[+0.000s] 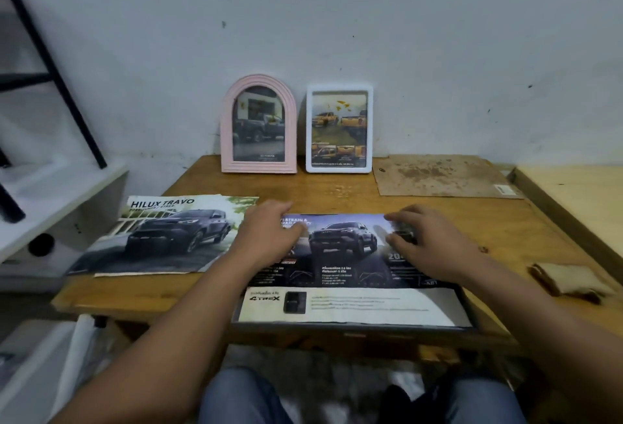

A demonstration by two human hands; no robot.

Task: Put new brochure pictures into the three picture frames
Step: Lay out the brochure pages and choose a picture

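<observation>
Wooden surface point(337, 192) carries a brochure page point(347, 255) laid over a dark frame point(354, 326) at its near edge. Left hand point(269, 231) and right hand point(428, 241) rest on it, fingers loosely curled (gripping nothing). Pink frame point(259, 125) and white frame point(339, 128) lean against the wall.

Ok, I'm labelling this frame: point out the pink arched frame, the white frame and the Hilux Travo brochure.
pink arched frame point(259, 167): head view, bottom rail.
white frame point(339, 87): head view, top rail.
Hilux Travo brochure point(168, 234): head view, the printed truck.
</observation>
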